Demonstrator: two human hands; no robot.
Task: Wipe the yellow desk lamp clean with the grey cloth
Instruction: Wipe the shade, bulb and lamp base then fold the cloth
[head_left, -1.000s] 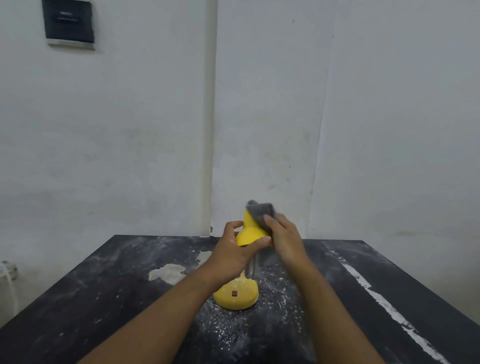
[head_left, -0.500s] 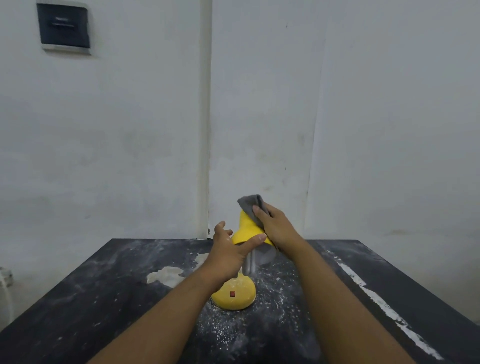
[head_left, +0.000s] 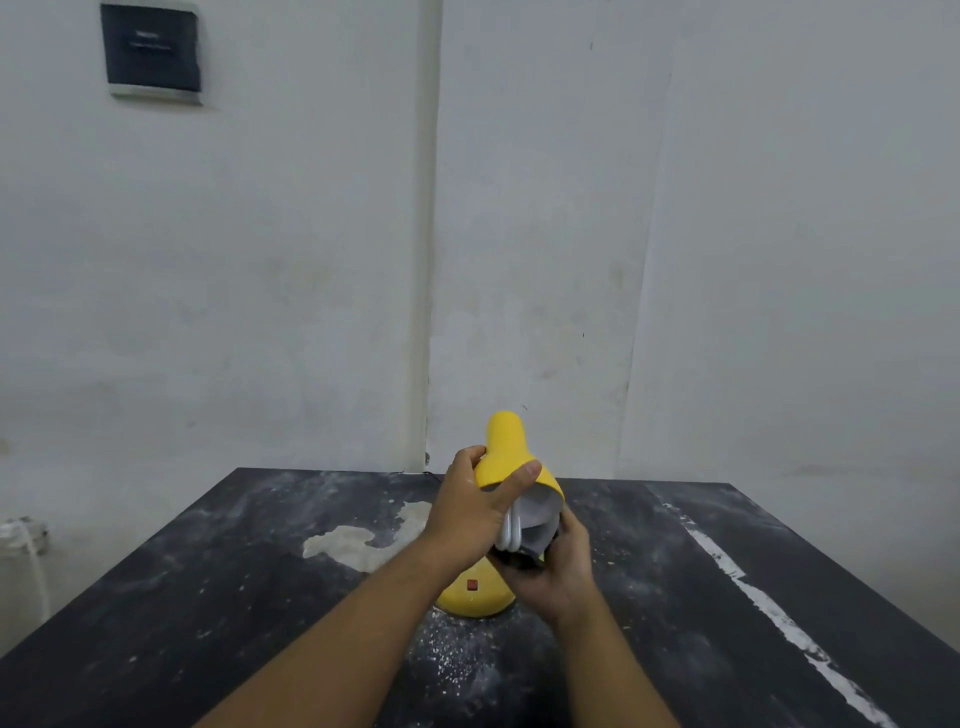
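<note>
1. The left hand (head_left: 467, 514) and right hand (head_left: 563, 571) are both bare.
2. Same for the left forearm (head_left: 363, 634) and right forearm (head_left: 613, 670), bare right down to the bottom of the shot.
3. Short nail on the left thumb (head_left: 530, 472).

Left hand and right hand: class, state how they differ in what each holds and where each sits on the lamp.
The left hand grips the shade of the yellow desk lamp; the right hand holds the grey cloth at its open mouth. The left hand sits higher, the right hand lower. Both are curled and at the shade.
</note>
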